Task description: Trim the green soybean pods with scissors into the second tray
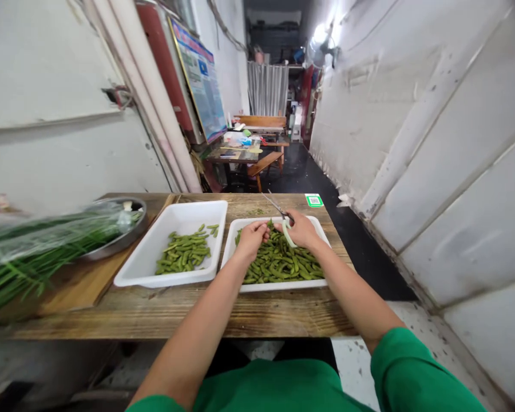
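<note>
My right hand (301, 230) is closed around a pair of scissors (276, 205) with pale handles, its blades pointing up and to the left. Beside it, my left hand (252, 239) is pinched at the fingertips on a green soybean pod (270, 225); the fingers partly hide it. Both hands are above the right white tray (283, 286), which is heaped with green pods (278, 264). To the left, a second white tray (131, 274) holds a smaller pile of pods (183, 252), with a few lying apart near its far right corner.
Long green stalks (47, 246) under clear plastic lie at the left, by a metal bowl (115, 243) and a wooden board (77, 292). A green QR card (314, 200) is at the table's (278, 320) far right corner. Further back stand another table (236, 154) and benches.
</note>
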{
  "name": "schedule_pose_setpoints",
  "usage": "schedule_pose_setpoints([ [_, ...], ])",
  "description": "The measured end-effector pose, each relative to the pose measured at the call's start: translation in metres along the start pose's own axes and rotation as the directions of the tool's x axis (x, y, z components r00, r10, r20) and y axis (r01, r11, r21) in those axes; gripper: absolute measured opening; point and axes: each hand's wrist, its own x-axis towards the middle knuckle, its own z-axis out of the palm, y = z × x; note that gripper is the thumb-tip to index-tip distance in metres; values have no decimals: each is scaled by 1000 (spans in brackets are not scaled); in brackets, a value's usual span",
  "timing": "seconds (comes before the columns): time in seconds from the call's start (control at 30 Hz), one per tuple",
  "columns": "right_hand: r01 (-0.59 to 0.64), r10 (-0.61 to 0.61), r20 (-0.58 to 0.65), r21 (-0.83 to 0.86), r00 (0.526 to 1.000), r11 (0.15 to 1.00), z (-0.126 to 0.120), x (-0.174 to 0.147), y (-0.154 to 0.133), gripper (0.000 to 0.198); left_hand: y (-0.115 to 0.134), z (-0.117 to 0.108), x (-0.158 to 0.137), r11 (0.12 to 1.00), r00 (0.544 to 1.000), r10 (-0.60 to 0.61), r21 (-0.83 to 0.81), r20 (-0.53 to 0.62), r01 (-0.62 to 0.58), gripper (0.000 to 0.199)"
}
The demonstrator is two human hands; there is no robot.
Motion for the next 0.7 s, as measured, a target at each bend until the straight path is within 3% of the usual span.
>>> schedule_pose_setpoints([
  [0.1, 67, -66, 25, -62, 998, 996, -14, -19, -13, 42, 2, -11, -33, 992, 998, -46, -123, -39, 41, 19],
  [0.2, 92, -90, 39, -64, 995, 994, -24, -57, -28, 41, 1, -26, -58, 960, 985, -148, -253, -93, 120, 18],
  [0.3, 69, -80, 57, 175, 995, 982, -22, -104, -38, 40, 3, -36, -65, 903, 975, -219, -382, -21, 195, 22],
  [0.4, -4, -39, 108, 366, 993, 931, -9, -136, -40, 38, 8, -37, -64, 896, 971, -229, -376, 68, 237, 27],
  [0.5, -102, 90, 48, 369, 995, 924, 3, -146, -37, 38, 12, -34, -65, 911, 966, -226, -325, 122, 254, 30],
  [0.7, -156, 81, 174, 478, 981, 864, 8, -131, -42, 36, 13, -31, -70, 952, 970, -197, -209, 145, 225, 32],
])
